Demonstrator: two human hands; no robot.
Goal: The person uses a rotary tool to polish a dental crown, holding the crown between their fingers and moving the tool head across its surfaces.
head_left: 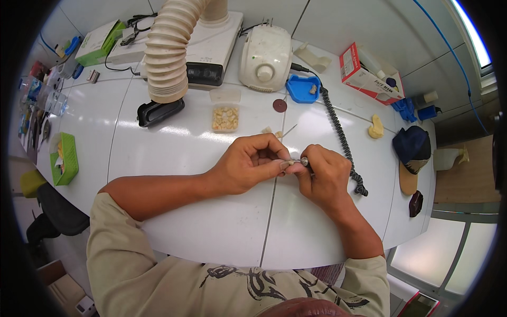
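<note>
Both hands meet above the middle of the white table. My left hand (247,165) pinches a small pale tooth-like piece (286,164) between thumb and fingertips. My right hand (328,170) is wrapped round a rotary handpiece (304,161), whose metal nose points left at the piece. Whether its tip touches the piece I cannot tell. Most of the handpiece is hidden in my fist. Just beyond my fingers lie a few small pale pieces (266,130) and a thin metal bur (289,129).
A coiled black cord (338,119) runs right of my hands from a white motor control box (265,58). A ribbed suction hose (171,50) hangs at upper left, near a clear box of tooth-like pieces (225,119). Also here: blue tray (303,90), cap (411,150), green basket (68,159).
</note>
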